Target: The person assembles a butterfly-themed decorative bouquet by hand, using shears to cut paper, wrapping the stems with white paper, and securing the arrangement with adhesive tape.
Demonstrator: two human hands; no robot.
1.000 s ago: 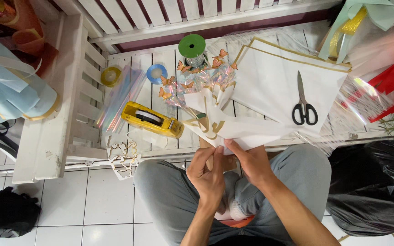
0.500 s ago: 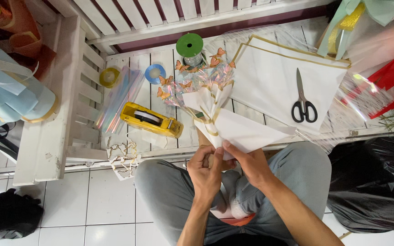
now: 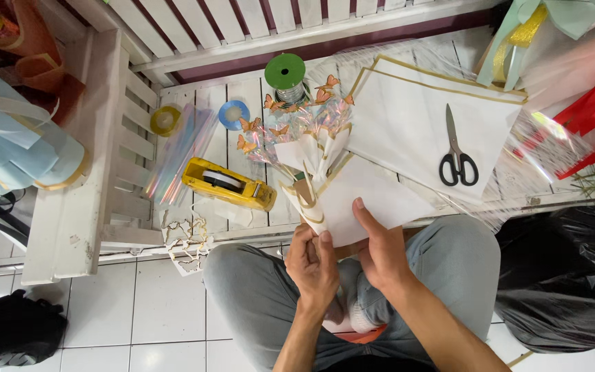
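Two hands wrap a butterfly bouquet in white paper.

The left hand (image 3: 313, 262) pinches the bouquet (image 3: 308, 155) at its bottom, over the person's lap. The right hand (image 3: 379, 249) grips the white wrapping paper (image 3: 366, 200) folded around it. A yellow tape dispenser (image 3: 228, 184) sits just left. Black scissors (image 3: 457, 153) lie to the right on white paper sheets (image 3: 408, 117).

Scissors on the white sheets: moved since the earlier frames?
No. The scissors lie in the same spot on the white gold-edged sheets, handles toward the person, right of the green ribbon spool.
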